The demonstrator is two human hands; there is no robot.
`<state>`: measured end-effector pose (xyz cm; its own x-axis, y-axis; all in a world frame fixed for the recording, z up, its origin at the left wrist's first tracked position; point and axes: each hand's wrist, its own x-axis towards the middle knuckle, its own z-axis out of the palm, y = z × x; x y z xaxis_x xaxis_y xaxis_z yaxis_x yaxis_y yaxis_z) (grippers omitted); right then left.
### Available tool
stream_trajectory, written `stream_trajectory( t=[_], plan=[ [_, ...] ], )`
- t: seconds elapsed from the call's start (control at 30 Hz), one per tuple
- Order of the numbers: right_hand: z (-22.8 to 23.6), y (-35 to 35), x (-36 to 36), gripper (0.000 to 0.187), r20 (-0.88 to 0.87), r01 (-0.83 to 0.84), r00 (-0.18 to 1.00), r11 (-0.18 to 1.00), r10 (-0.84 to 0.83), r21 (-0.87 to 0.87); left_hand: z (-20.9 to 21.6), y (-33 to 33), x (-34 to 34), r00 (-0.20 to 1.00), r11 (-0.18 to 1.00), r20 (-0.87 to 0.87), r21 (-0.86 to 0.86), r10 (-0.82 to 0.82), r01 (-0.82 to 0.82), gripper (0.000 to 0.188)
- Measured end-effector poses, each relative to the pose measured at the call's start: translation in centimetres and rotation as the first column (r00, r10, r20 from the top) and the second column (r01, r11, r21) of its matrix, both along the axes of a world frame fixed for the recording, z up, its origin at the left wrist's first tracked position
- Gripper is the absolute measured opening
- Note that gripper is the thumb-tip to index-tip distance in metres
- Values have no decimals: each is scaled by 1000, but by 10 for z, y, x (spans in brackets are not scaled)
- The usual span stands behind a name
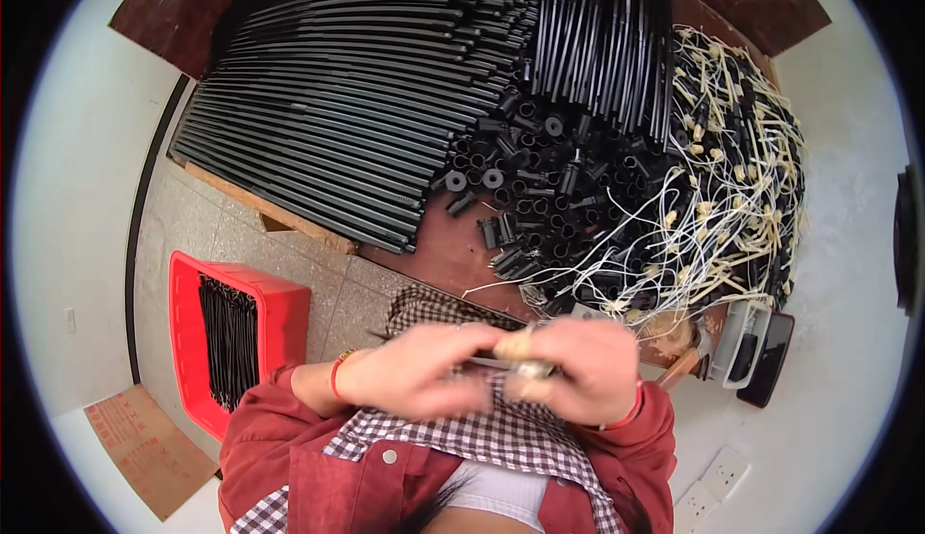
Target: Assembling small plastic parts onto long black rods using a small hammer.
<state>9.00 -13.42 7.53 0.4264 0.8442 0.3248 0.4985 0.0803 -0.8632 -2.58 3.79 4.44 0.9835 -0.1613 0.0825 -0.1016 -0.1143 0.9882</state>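
Note:
Both hands meet in front of my chest, smeared by motion. My left hand (414,372), with a red band at its wrist, reaches inward with its fingers bent toward the other hand. My right hand (593,365) is closed, and beige coverings (515,344) show around its fingertips. Between the hands is a small, thin, greyish piece (496,364), too blurred to name. Beyond them on the reddish-brown tabletop (438,240) lies a heap of short black cylindrical parts (540,182). White wires with cream connectors (713,211) are piled at the right.
Long black rods (337,120) are stacked across the table's far left, and more rods (602,43) lie at the back. A red bin (289,293) of thin black pieces stands at the left. At the right edge are a hammer (689,356), a pale tray (734,341) and a phone (768,361).

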Motion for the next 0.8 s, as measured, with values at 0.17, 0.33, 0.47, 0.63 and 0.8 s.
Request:
stream_trajectory(
  t=[0.17,0.33,0.47,0.63,0.8],
  plan=[
    [-41,61,42,9,339,185,935,958,-103,-219,-60,29,-50,941,933,-210,302,264,-195,13],
    [-94,106,33,17,809,351,587,886,44,-303,-59,36,-63,898,890,-226,357,378,-285,10],
    [-84,98,33,22,673,184,737,977,-65,-107,-54,40,-56,907,883,-180,363,381,-299,10],
    [-39,20,15,22,-481,-163,876,948,12,-273,-46,38,-49,939,911,-123,309,322,-273,14],
    [-37,-9,7,30,-974,-85,227,996,-4,-24,-37,24,-37,987,814,-27,569,159,-116,19]
  ],
)
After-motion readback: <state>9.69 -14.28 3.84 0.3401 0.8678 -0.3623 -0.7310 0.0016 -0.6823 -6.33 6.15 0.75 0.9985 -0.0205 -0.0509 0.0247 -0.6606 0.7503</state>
